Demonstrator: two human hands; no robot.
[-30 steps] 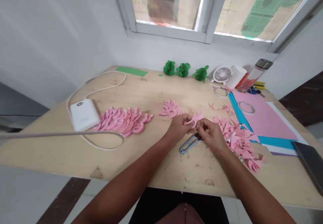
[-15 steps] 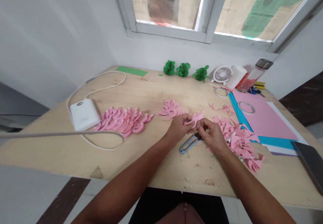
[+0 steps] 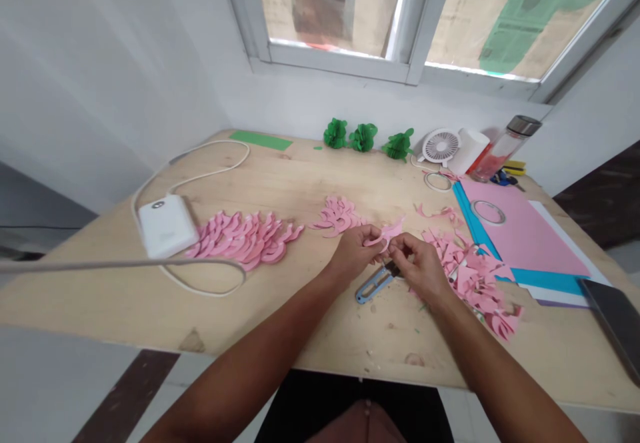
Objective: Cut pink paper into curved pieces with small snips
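Observation:
Between both hands is a pink paper cutout (image 3: 391, 232), curved at the edges and held just over the table. My left hand (image 3: 356, 251) pinches its left side between thumb and fingers. At its lower right, my right hand (image 3: 416, 262) has its fingertips pressed together on the paper. Below the hands lies a pair of blue-handled thread snips (image 3: 375, 284), its blade end partly covered by my right hand. A small cluster of pink cut pieces (image 3: 340, 215) rests just beyond my left hand. Pink paper scraps (image 3: 475, 283) are heaped beside my right hand.
Rows of pink curled pieces (image 3: 245, 238) lie left, touching a white power bank (image 3: 167, 226) with a looping cable (image 3: 210, 291). Green paper flowers (image 3: 363, 138) line the wall. Right are a small fan (image 3: 441, 146), a bottle (image 3: 507, 148), paper sheets (image 3: 530, 236) and a dark phone (image 3: 613, 326).

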